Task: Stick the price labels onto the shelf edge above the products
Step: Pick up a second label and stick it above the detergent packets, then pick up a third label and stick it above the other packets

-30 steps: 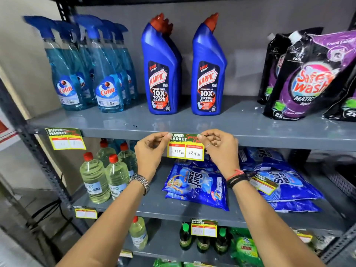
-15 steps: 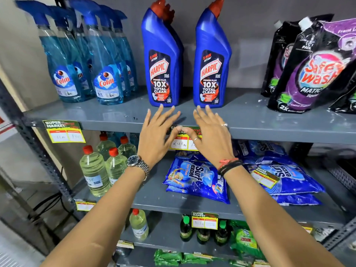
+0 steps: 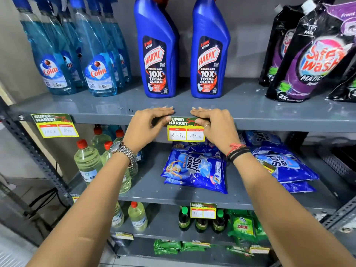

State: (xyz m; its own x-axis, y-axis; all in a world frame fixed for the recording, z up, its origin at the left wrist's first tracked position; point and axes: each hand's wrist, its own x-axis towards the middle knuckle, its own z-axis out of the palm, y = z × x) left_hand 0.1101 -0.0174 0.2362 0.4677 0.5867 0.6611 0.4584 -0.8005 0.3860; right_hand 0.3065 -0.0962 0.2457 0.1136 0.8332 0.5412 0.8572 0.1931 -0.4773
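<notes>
A yellow and green price label (image 3: 185,133) marked 248 and 124 lies flat against the front of the grey shelf edge (image 3: 289,125), below two blue Harpic bottles (image 3: 157,54) and above a Surf Excel pack (image 3: 194,170). My left hand (image 3: 146,128) clamps the label's top left corner: its fingers lie over the shelf top and its thumb presses on the label. My right hand (image 3: 215,128) holds the top right corner the same way. The lower half of the label hangs below the edge.
Another price label (image 3: 54,125) is stuck on the same edge at the left, under the Colin spray bottles (image 3: 96,64). Safe Wash pouches (image 3: 317,54) lean at the right. A lower shelf edge carries a third label (image 3: 203,211) above dark bottles.
Half a second ago both hands were spread flat over the label and shelf. Now the fingers hook over the shelf top and the thumbs press the label's upper corners.
</notes>
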